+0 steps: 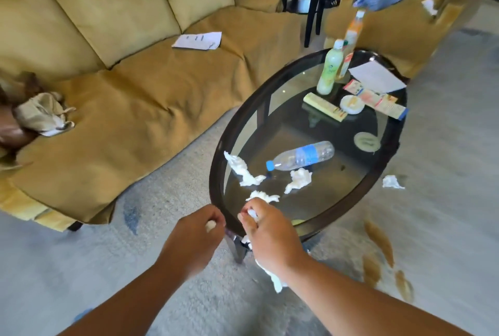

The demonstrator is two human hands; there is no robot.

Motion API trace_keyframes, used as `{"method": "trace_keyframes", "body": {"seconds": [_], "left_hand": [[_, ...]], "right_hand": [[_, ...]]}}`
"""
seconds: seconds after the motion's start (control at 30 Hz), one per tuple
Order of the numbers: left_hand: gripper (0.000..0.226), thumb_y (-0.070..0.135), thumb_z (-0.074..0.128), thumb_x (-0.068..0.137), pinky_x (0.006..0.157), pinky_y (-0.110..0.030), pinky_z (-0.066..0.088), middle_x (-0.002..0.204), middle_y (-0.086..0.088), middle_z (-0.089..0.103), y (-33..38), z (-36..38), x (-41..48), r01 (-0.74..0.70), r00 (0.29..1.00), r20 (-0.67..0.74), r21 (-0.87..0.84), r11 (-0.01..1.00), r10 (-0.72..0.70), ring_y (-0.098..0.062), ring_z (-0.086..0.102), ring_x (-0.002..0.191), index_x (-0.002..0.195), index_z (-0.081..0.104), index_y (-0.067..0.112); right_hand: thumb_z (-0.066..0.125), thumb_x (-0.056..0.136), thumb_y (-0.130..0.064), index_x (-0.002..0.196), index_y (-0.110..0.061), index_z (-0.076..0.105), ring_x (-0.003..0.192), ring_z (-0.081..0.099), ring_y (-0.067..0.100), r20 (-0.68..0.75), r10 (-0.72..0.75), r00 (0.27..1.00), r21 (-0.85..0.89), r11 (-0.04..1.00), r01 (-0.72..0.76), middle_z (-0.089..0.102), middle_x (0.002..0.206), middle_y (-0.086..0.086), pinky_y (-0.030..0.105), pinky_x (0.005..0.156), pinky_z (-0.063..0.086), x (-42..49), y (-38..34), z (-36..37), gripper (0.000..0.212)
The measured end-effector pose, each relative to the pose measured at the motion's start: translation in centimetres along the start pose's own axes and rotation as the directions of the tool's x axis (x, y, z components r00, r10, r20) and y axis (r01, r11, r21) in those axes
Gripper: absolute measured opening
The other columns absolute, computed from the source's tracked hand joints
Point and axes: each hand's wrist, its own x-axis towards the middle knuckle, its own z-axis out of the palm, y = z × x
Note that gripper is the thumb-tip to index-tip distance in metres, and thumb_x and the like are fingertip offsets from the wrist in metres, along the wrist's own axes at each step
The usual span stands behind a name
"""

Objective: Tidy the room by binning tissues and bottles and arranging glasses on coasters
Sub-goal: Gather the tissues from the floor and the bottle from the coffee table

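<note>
Glass table (pixel 216 171) | crumpled white tissues (pixel 298 180) | left hand (pixel 197 230), right hand (pixel 270 230) each clutching tissues

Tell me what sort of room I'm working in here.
Most likely a living room: a long mustard-yellow sofa, an oval glass-topped coffee table in front of it, and pale carpet underfoot.

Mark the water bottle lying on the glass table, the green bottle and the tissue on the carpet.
water bottle (pixel 307 155): head view, on its blue label.
green bottle (pixel 330 71): head view, on its body.
tissue on the carpet (pixel 392 182): head view, on its crumpled middle.
</note>
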Motion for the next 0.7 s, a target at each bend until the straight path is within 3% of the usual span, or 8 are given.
{"method": "trace_keyframes", "body": {"seconds": [0.13,0.2,0.3,0.37,0.47,0.6,0.7], "left_hand": [[0.018,0.022,0.049,0.094,0.045,-0.02,0.038,0.067,0.003,0.061,7.7,-1.0,-1.9,-0.019,1.0,-0.021,-0.148,0.989,0.016,-0.009,0.052,0.054,0.08,0.059,0.029],[0.017,0.028,0.048,0.095,0.046,-0.019,0.038,0.073,0.003,0.065,11.2,-0.8,-2.8,-0.035,0.999,-0.04,-0.244,0.969,0.026,-0.007,0.054,0.055,0.086,0.061,0.034],[0.022,0.035,0.041,0.098,0.063,-0.013,0.048,0.093,0.015,0.067,15.4,0.4,-3.6,-0.057,0.997,-0.061,-0.342,0.938,0.038,0.002,0.063,0.078,0.106,0.061,0.04],[0.029,0.043,0.035,0.096,0.082,-0.025,0.053,0.11,0.016,0.062,16.8,1.3,-3.8,-0.039,0.996,-0.084,-0.402,0.915,0.006,0.001,0.061,0.096,0.116,0.057,0.044],[0.028,0.046,0.036,0.096,0.093,-0.035,0.05,0.115,0.017,0.054,17.6,2.0,-3.9,0.02,0.994,-0.085,-0.469,0.883,-0.068,0.001,0.058,0.103,0.117,0.053,0.053],[0.024,0.045,0.04,0.097,0.081,-0.029,0.052,0.104,0.018,0.064,17.8,2.4,-3.3,0.116,0.983,-0.048,-0.574,0.811,-0.175,-0.001,0.063,0.097,0.104,0.061,0.053],[0.023,0.035,0.045,0.098,0.07,-0.021,0.046,0.089,0.014,0.072,16.7,2.8,-1.3,0.174,0.968,-0.026,-0.65,0.739,-0.25,-0.002,0.068,0.088,0.09,0.066,0.039]], "right_hand": [[0.042,0.095,-0.054,0.087,-0.021,0.052,0.068,0.053,0.007,0.005,0.112,0.994,0.124,0.986,-0.112,0.055,0.07,-0.009,0.016,0.053,0.035,-0.9,-3.1,-7.0,0.035],[0.032,0.095,-0.058,0.093,-0.021,0.054,0.078,0.056,0.011,0.044,0.187,0.981,0.233,0.953,-0.192,0.058,0.078,-0.009,0.021,0.063,0.039,-1.3,-4.5,-9.1,0.043],[0.028,0.094,-0.063,0.1,-0.028,0.055,0.093,0.061,0.01,0.114,0.332,0.936,0.502,0.794,-0.343,0.064,0.099,-0.004,0.034,0.086,0.049,-0.9,-5.8,-11.2,0.044],[0.031,0.092,-0.066,0.101,-0.034,0.055,0.097,0.063,0.011,0.178,0.391,0.903,0.633,0.658,-0.409,0.065,0.105,-0.002,0.039,0.092,0.051,-0.5,-6.2,-11.9,0.041],[0.038,0.085,-0.073,0.109,-0.038,0.057,0.103,0.064,0.015,0.25,0.451,0.857,0.712,0.514,-0.479,0.067,0.109,-0.001,0.042,0.096,0.048,0.2,-6.2,-12.2,0.047],[0.048,0.074,-0.079,0.115,-0.041,0.057,0.11,0.063,0.023,0.366,0.475,0.8,0.769,0.33,-0.548,0.066,0.119,0.002,0.048,0.102,0.045,1.1,-6.3,-11.5,0.056],[0.048,0.076,-0.078,0.116,-0.043,0.057,0.105,0.063,0.022,0.346,0.482,0.805,0.766,0.351,-0.539,0.062,0.119,0.003,0.046,0.101,0.046,2.4,-6.2,-10.4,0.054]]}}
